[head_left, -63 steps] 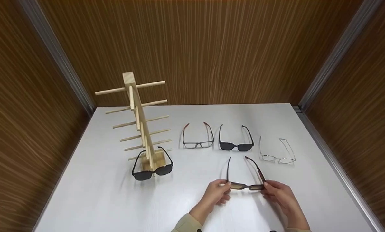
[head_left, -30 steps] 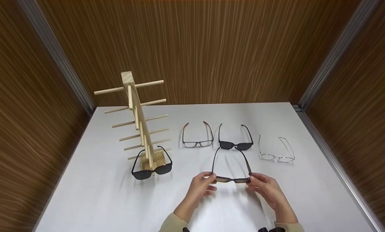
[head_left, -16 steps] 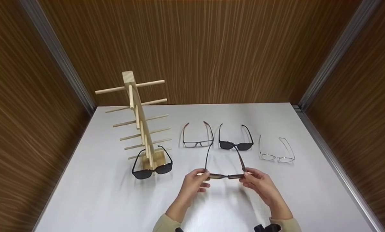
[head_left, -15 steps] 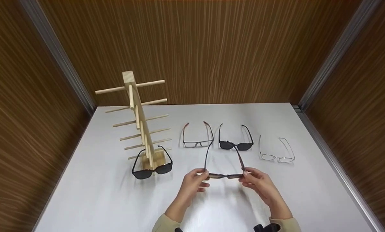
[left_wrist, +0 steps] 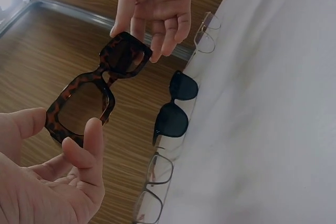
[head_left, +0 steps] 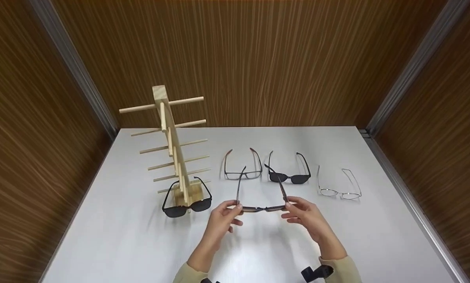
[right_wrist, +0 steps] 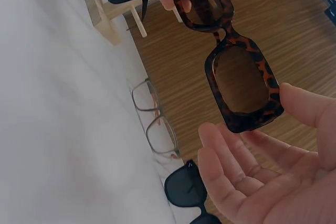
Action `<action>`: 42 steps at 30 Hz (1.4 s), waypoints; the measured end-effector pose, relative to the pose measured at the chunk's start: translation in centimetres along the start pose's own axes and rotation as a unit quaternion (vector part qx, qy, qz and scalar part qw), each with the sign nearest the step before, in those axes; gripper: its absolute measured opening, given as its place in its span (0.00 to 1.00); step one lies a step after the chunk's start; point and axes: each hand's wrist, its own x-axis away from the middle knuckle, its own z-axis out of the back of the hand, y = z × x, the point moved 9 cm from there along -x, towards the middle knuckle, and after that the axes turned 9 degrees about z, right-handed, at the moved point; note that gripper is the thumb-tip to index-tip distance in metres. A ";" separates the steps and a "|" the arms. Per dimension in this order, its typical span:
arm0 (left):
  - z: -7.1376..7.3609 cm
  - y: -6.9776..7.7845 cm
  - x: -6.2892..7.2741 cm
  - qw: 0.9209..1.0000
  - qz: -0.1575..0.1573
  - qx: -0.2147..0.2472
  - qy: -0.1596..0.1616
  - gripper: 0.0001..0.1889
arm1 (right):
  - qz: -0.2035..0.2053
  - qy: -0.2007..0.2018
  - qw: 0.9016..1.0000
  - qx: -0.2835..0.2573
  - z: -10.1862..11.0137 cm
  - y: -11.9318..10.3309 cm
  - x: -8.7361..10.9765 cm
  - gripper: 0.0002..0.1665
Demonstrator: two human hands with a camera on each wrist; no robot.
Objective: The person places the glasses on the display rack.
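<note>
Tortoiseshell sunglasses [head_left: 263,209] with brown lenses are held up between both hands, temples spread and pointing away. My left hand [head_left: 221,220] pinches the left end of the frame between thumb and fingers. At the other end, my right hand [head_left: 306,217] pinches the right corner the same way. In the left wrist view the mottled front of the sunglasses [left_wrist: 86,93] shows fully; the right wrist view has its lenses [right_wrist: 241,80] close up. To the left, a wooden glasses rack [head_left: 173,145] carries black sunglasses [head_left: 188,208] on its lowest front peg.
Behind the hands, clear-lensed glasses [head_left: 243,175], black sunglasses [head_left: 289,178] and thin wire-framed glasses [head_left: 340,193] lie on the white table [head_left: 113,243] with temples spread. Wood-grain panels [head_left: 250,63] enclose the table at the back and sides. Several pegs stick out of the rack.
Both hands have carried the tortoiseshell sunglasses leftward and somewhat away from the table's front, closer to the rack. The grip looks the same; the rack and the other glasses stay put.
</note>
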 end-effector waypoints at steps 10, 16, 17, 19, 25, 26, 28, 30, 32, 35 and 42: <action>2.7 -0.5 0.1 1.000 0.001 0.025 0.016 0.25 | 0.012 -0.028 1.000 0.001 -2.8 -1.5 -1.0 0.33; 4.2 0.0 0.9 0.999 -0.007 0.022 0.031 0.26 | 0.016 -0.042 0.999 -0.009 -4.6 -2.0 -1.3 0.32; 4.4 0.0 1.1 0.999 -0.007 0.021 0.033 0.26 | 0.016 -0.045 0.999 -0.009 -4.8 -2.1 -1.3 0.32; 4.8 0.2 1.4 0.999 -0.008 0.019 0.037 0.26 | 0.016 -0.049 0.999 -0.007 -5.2 -2.2 -1.4 0.32; 6.2 0.2 2.3 0.998 0.006 0.014 0.056 0.26 | 0.028 -0.072 0.997 -0.009 -6.6 -2.6 -1.6 0.33; 6.4 0.1 2.4 0.998 0.009 0.017 0.057 0.27 | 0.030 -0.076 0.997 -0.010 -6.9 -2.6 -1.7 0.33; 6.7 -0.1 2.6 0.998 0.015 0.024 0.056 0.27 | 0.032 -0.083 0.996 -0.010 -7.3 -2.6 -1.7 0.33; 7.0 -0.2 2.8 0.998 0.020 0.032 0.054 0.26 | 0.033 -0.089 0.995 -0.010 -7.6 -2.5 -1.7 0.33; 7.4 -0.5 3.0 0.998 0.023 0.036 0.053 0.25 | 0.033 -0.096 0.995 -0.009 -8.1 -2.5 -1.7 0.34; 8.1 -0.7 3.4 0.997 0.027 0.035 0.060 0.25 | 0.034 -0.109 0.993 -0.008 -8.8 -2.4 -1.8 0.35; 9.4 -0.5 4.1 0.996 0.021 0.032 0.084 0.28 | 0.045 -0.129 0.991 -0.007 -10.2 -2.8 -2.2 0.34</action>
